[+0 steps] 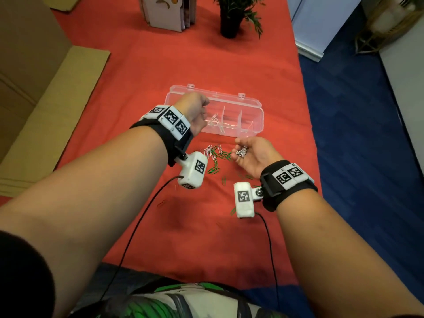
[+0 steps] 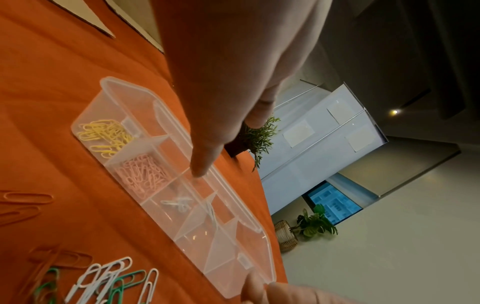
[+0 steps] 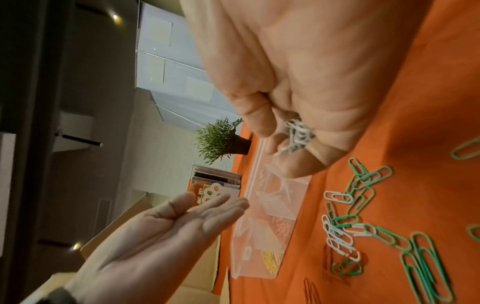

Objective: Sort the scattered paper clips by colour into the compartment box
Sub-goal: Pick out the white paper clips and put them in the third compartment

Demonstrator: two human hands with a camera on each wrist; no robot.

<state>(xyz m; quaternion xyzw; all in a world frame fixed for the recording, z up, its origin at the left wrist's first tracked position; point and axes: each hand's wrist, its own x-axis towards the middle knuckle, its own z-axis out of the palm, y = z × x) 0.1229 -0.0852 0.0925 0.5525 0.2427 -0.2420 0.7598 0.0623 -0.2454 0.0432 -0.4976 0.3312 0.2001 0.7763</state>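
The clear compartment box [image 1: 254,106] lies open on the red cloth. In the left wrist view it holds yellow clips [image 2: 103,133], pink clips [image 2: 142,172] and a few white clips [image 2: 179,202] in separate compartments [image 2: 114,82]. My left hand [image 1: 195,113] hovers over the box's left half, fingers straight and empty [image 3: 161,226]. My right hand [image 1: 250,154] hangs just in front of the box, fingers curled round a bunch of white clips [image 1: 242,152] [image 3: 298,131]. Green and white clips [image 1: 215,157] lie scattered between the hands.
Red clips [image 1: 161,204] lie near me on the cloth, hard to see. A cardboard box [image 1: 27,65] borders the left side. A potted plant [image 1: 229,21] and a book stand [image 1: 167,12] sit at the back. The table's right edge drops to blue carpet [image 1: 355,134].
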